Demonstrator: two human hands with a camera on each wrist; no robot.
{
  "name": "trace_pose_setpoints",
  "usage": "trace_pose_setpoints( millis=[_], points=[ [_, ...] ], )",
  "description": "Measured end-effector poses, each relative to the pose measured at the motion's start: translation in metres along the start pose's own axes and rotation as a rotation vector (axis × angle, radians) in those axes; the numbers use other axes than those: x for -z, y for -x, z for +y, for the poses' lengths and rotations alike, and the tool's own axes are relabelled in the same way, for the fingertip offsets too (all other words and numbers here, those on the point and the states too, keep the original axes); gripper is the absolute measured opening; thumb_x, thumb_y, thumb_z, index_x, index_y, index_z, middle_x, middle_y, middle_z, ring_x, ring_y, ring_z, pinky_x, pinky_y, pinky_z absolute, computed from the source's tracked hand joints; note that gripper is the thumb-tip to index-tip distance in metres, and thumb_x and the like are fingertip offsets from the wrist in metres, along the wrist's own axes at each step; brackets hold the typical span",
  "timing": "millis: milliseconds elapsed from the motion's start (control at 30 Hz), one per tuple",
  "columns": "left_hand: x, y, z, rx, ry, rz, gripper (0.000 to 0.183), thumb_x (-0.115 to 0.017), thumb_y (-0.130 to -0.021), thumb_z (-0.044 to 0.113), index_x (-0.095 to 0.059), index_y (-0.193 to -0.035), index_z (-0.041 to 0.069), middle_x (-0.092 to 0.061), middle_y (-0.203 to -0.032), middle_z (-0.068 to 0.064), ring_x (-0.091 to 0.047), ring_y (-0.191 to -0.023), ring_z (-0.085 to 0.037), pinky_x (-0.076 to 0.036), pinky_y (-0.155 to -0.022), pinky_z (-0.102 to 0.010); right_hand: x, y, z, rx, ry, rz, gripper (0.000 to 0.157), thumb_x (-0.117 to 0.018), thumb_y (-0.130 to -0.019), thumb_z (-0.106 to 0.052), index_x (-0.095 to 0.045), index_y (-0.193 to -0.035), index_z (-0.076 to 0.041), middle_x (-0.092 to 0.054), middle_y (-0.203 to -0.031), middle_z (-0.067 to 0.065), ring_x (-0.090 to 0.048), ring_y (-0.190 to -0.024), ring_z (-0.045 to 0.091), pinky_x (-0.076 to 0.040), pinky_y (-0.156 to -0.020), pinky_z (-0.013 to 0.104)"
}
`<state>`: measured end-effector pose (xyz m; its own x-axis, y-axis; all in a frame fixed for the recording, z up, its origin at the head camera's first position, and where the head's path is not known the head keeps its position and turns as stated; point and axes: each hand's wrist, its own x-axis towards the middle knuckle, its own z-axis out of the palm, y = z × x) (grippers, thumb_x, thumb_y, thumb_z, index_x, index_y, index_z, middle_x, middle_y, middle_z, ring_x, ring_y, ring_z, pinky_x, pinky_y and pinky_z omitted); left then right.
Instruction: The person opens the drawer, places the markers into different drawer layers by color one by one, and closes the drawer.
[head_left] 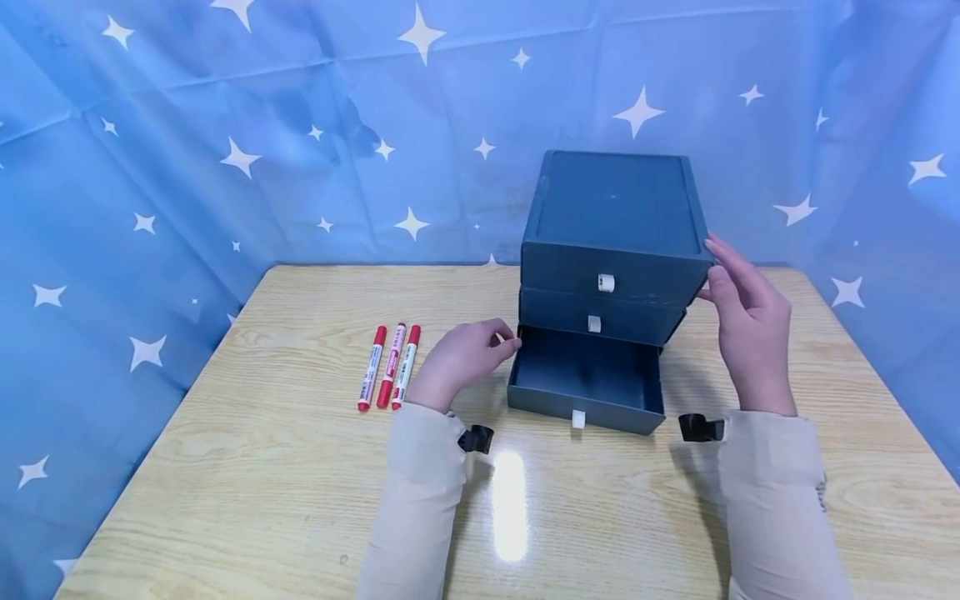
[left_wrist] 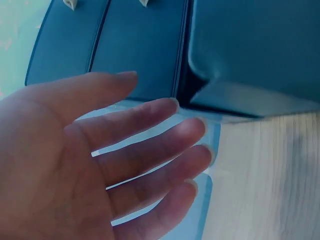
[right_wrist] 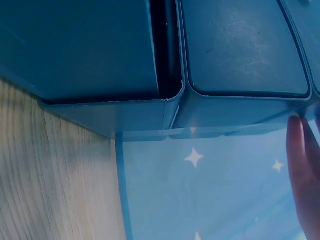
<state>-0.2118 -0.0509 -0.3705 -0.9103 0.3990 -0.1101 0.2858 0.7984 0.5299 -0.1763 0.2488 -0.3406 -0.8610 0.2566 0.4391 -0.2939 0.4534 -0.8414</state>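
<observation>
A dark blue three-tier drawer unit (head_left: 615,204) stands toward the back of the table, its bottom drawer (head_left: 618,419) pulled out with a bare floor inside. The two upper drawers are closed. My left hand (head_left: 468,358) is at the left side of the pulled-out drawer, fingertips right at its edge. In the left wrist view, the fingers of that left hand (left_wrist: 125,155) are spread and loosely bent alongside the unit, gripping nothing. On the opposite side, my right hand (head_left: 753,333) rests its extended fingers against the upper right of the unit; only fingers (right_wrist: 302,175) show in the right wrist view.
Three red-capped markers (head_left: 371,371) lie side by side on the wooden table (head_left: 262,467), left of my left hand. Small white pull tabs (head_left: 578,419) stick out from the drawer fronts. A blue curtain (head_left: 300,83) with white stars hangs behind the table.
</observation>
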Motion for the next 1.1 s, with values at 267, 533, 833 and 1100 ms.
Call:
trace_pose_setpoints(
  millis=[267,533,833,1100],
  points=[
    [0.002,-0.002,-0.015,0.051,0.029,0.097,0.03,-0.047,-0.091,0.04,-0.06,-0.105,0.018,-0.06,-0.096,0.003,-0.055,-0.083,-0.013,-0.044,-0.074,-0.031,0.0,0.0,-0.001,0.004,0.012,-0.004,0.034,-0.044,-0.094,-0.029,-0.048,-0.127,-0.03,-0.041,-0.135,-0.01,-0.058,-0.085,-0.001,-0.036,-0.094,0.029],
    [0.001,-0.005,-0.029,0.114,0.109,0.201,0.032,-0.049,-0.089,0.039,-0.057,-0.111,0.017,-0.058,-0.107,0.0,-0.053,-0.094,-0.017,-0.044,-0.081,-0.035,0.0,0.0,-0.001,0.012,0.014,0.001,0.034,-0.044,-0.094,-0.028,-0.049,-0.127,-0.028,-0.042,-0.134,-0.009,-0.058,-0.083,-0.002,-0.039,-0.089,0.023],
    [-0.002,-0.007,-0.044,0.162,0.106,0.296,0.036,-0.051,-0.089,0.037,-0.054,-0.118,0.016,-0.048,-0.122,-0.007,-0.041,-0.113,-0.025,-0.036,-0.091,-0.04,0.001,0.0,0.002,0.014,0.024,0.011,0.034,-0.045,-0.093,-0.03,-0.049,-0.127,-0.029,-0.042,-0.134,-0.01,-0.058,-0.082,-0.002,-0.04,-0.081,0.019],
    [-0.007,-0.008,-0.058,0.218,0.089,0.352,0.039,-0.052,-0.088,0.037,-0.053,-0.121,0.014,-0.041,-0.13,-0.009,-0.031,-0.12,-0.029,-0.029,-0.096,-0.042,0.0,0.0,-0.001,0.005,0.003,0.009,0.034,-0.045,-0.093,-0.029,-0.049,-0.127,-0.028,-0.042,-0.134,-0.008,-0.058,-0.083,-0.001,-0.04,-0.086,0.02]
  ],
)
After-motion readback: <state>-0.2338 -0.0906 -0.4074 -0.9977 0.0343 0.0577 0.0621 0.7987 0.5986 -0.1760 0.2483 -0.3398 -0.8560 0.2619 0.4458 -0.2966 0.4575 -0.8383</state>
